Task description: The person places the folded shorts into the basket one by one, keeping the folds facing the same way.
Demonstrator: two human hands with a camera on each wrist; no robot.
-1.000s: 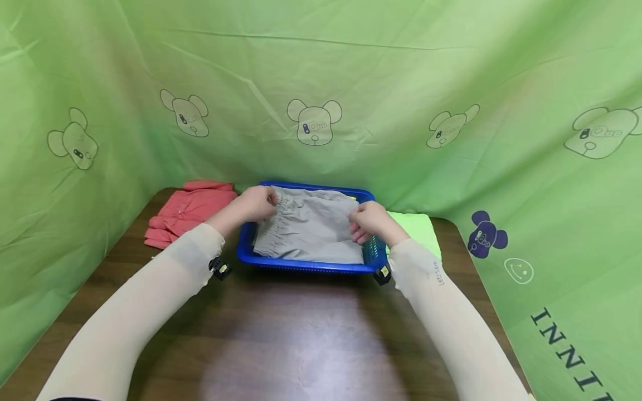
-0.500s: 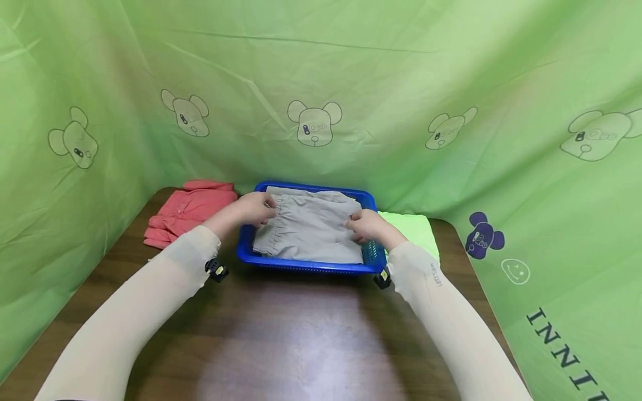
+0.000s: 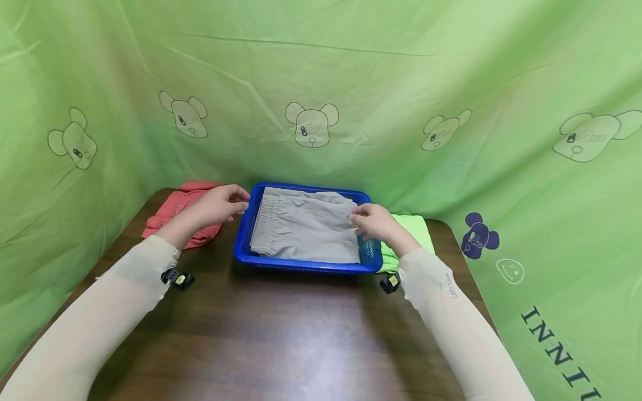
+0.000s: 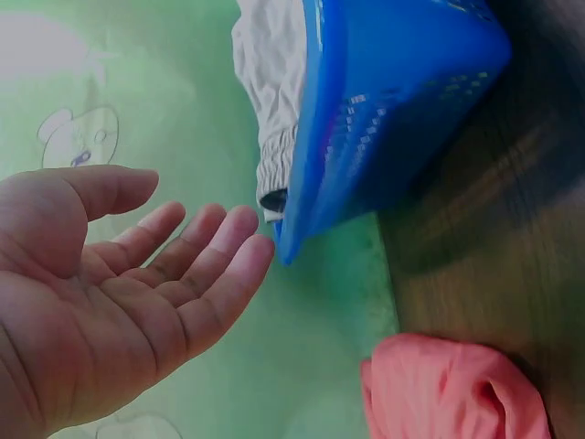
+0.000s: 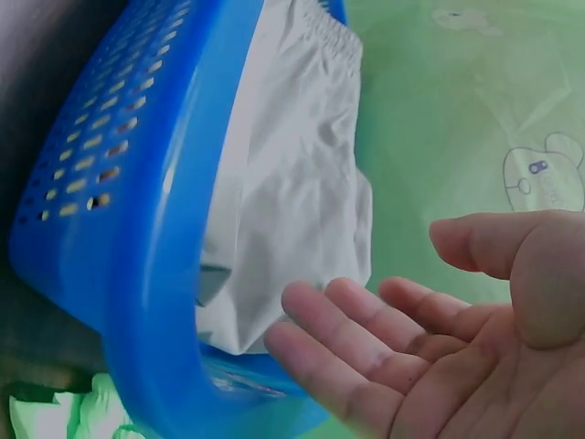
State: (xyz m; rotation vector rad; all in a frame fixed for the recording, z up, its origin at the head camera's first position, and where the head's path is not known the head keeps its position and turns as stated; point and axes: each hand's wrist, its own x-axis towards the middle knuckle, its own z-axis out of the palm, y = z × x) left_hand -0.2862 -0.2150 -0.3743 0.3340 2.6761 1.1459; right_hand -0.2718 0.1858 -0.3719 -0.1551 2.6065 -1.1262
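Folded grey elastic-waist pants [image 3: 311, 228] lie flat in a blue plastic basket [image 3: 306, 267], waistband toward the left. My left hand [image 3: 220, 203] is off the basket's left rim, above folded coral-red clothing [image 3: 175, 211]. In the left wrist view its palm shows, fingers relaxed, with nothing held. My right hand [image 3: 376, 223] hovers over the right end of the basket, by the pants' right edge. The right wrist view shows that hand [image 5: 439, 338] with loosely bent fingers and thumb apart, holding nothing.
Bright yellow-green folded cloth [image 3: 413, 231] lies right of the basket, partly behind my right hand. A green printed curtain [image 3: 311, 67] hangs close behind and on both sides of the brown wooden table [image 3: 281, 328].
My left hand has let go of the pants' waistband and moved left, out of the basket. My right hand has shifted slightly right, fingers loosened. The waistband now lies flat and uncovered.
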